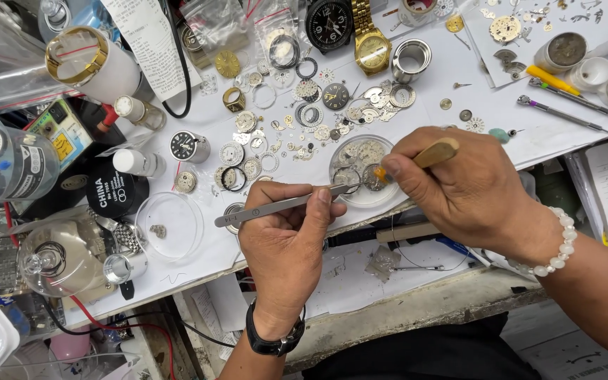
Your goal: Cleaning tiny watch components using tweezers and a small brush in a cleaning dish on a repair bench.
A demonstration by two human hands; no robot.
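My left hand point(286, 239) grips steel tweezers point(276, 205), whose tips reach a small round watch movement point(372, 176) in a shallow clear dish point(362, 170). My right hand point(459, 184) holds a tool with a pale wooden handle point(434, 153) and an orange tip that touches the same movement. Other watch parts lie in the dish. A black wristwatch is on my left wrist, and a white bead bracelet point(561, 243) is on my right.
Loose dials, rings and gears point(297, 127) litter the white bench sheet. A gold watch point(370, 43) and a black-dial watch point(328, 24) lie at the back. An empty clear dish point(170, 224), a glass dome point(58, 257), small jars and screwdrivers point(564, 114) stand around.
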